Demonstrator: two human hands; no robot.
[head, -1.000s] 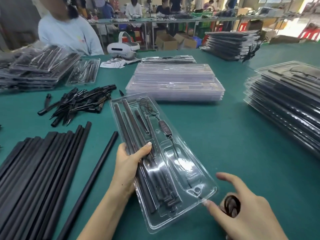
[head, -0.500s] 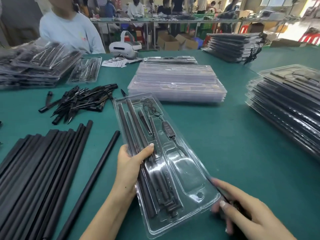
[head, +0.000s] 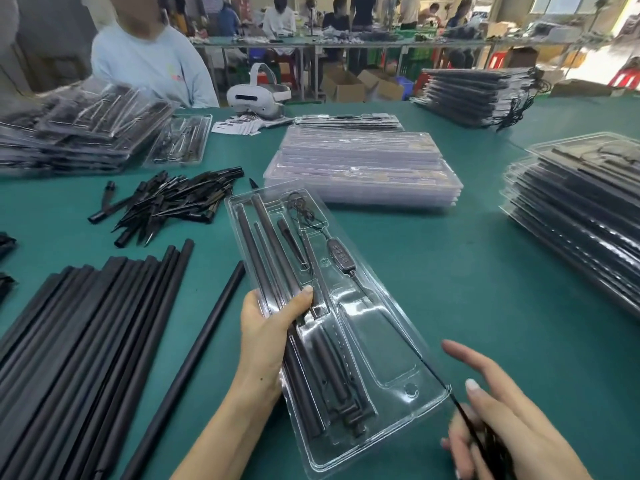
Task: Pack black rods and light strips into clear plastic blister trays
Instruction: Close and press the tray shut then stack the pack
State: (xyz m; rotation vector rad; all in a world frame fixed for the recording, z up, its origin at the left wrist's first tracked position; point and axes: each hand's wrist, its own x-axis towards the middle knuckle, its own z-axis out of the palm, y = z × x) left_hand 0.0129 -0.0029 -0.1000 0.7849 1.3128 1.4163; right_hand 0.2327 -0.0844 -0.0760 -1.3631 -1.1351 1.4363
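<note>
Tray [head: 408, 420] unmoved, right hand [head: 502, 420] now pulling cable [head: 464, 414]

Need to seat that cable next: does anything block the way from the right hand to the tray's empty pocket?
Nothing visible does. The right hand holds the black cable just past the clear tray corner, and the empty pocket beside it lies uncovered.

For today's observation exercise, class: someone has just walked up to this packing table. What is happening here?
A person is packing a clear blister tray on a green table. The left hand grips the tray's edge, thumb over the black rods already seated in it. The right hand holds a thin black cable running off the tray's near corner. Loose rods lie to the left, and filled trays are stacked at right.
</note>
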